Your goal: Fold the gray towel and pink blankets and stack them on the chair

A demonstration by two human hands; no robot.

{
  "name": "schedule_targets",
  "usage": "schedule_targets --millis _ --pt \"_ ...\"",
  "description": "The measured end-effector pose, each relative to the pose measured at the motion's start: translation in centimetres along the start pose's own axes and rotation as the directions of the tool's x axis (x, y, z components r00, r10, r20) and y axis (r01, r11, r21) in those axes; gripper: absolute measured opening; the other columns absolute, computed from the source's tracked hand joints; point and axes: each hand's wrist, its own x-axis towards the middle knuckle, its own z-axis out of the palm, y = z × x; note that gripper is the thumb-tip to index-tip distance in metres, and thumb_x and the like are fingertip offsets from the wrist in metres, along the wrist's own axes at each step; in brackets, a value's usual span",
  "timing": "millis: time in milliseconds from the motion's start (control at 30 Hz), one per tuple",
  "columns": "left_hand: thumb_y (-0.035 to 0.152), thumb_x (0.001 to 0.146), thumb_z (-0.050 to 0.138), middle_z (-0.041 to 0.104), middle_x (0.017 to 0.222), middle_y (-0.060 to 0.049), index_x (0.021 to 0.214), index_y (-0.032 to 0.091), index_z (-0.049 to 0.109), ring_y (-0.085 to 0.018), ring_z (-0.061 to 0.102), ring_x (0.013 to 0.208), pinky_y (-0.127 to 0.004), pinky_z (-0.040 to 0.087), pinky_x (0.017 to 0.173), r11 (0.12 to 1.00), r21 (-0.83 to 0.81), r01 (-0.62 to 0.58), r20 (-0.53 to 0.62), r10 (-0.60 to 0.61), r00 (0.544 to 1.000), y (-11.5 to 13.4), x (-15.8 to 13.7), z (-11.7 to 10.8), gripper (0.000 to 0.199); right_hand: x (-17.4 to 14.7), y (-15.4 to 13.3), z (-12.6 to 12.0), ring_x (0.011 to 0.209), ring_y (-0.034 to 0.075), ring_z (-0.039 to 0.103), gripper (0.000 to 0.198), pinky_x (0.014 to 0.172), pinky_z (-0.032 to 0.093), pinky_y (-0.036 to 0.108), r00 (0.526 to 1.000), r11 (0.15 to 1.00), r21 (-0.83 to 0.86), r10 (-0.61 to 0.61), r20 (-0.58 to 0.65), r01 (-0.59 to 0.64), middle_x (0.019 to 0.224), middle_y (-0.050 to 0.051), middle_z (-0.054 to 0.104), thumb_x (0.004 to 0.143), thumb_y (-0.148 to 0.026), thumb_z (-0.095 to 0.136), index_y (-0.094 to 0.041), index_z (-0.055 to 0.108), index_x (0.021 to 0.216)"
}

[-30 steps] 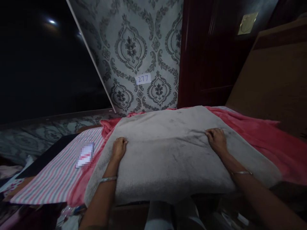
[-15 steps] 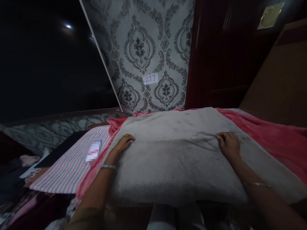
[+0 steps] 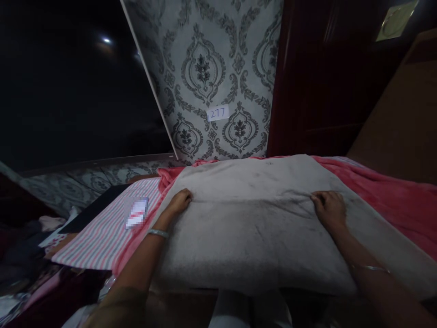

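A wide grey cloth (image 3: 235, 232) with a soft, plush look is spread out in front of me. My left hand (image 3: 180, 201) pinches it near its left edge, the fingers closed on the fabric. Towards the right side, my right hand (image 3: 329, 207) has thumb and fingers closed on a gathered bit of the same cloth. A shallow crease runs between the two hands, with short wrinkles fanning out from the right one. Beneath the cloth lies a red plush blanket (image 3: 385, 196), showing along both sides and the back.
A striped cloth (image 3: 99, 232) lies at the left, with a blurred-out flat item (image 3: 137, 212) on it. Piled clothes (image 3: 30, 255) are at far left. Behind stand a large dark screen (image 3: 75, 91), a patterned wall (image 3: 205, 68) and a brown panel (image 3: 403, 109) at the right.
My left hand's fingers have drawn in tighter on the grey cloth, and the crease between the hands looks sharper. The whole view has shifted slightly; my right hand keeps its hold.
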Motion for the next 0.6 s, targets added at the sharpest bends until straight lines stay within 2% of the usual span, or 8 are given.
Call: schedule_targets --millis 200,367,467,600 --pt "0.017 0.081 0.050 0.069 0.093 -0.006 0.087 0.020 0.062 -0.020 0.062 0.090 -0.033 0.052 0.087 0.998 0.004 0.065 -0.131 -0.064 0.989 0.5 -0.5 -1.7 0.013 0.1 0.2 0.4 0.084 0.026 0.054 0.025 0.083 0.043 0.041 1.000 0.999 0.033 -0.008 0.002 0.008 0.081 0.009 0.062 0.089 -0.040 0.049 -0.021 0.064 0.086" --pt "0.020 0.084 0.041 0.066 0.090 -0.013 0.082 0.021 0.059 -0.027 0.061 0.093 -0.041 0.050 0.090 0.992 0.012 0.128 -0.258 -0.121 0.958 1.6 -1.3 0.1 0.018 0.5 -1.3 -0.4 0.089 0.026 0.056 0.023 0.086 0.043 0.040 0.997 0.998 0.037 0.046 0.064 -0.048 0.087 0.010 0.066 0.091 -0.035 0.049 -0.020 0.066 0.085" --pt "0.026 0.084 0.042 0.066 0.090 -0.014 0.084 0.020 0.062 -0.030 0.060 0.093 -0.044 0.049 0.091 0.976 0.092 0.197 -0.325 -0.157 0.933 1.0 -1.1 1.3 0.021 1.1 -2.2 -0.8 0.092 0.025 0.056 0.021 0.088 0.043 0.038 0.988 0.995 0.043 0.081 0.135 -0.088 0.091 0.010 0.067 0.092 -0.030 0.050 -0.020 0.069 0.089" --pt "0.028 0.086 0.036 0.065 0.092 -0.017 0.086 0.016 0.066 -0.032 0.059 0.092 -0.046 0.048 0.091 0.965 0.207 0.158 -0.328 -0.083 0.941 -0.3 -0.4 2.0 0.033 1.5 -2.5 -1.1 0.094 0.025 0.054 0.024 0.088 0.042 0.037 0.977 0.992 0.064 0.094 0.193 -0.108 0.090 0.009 0.065 0.092 -0.024 0.054 -0.022 0.075 0.101"
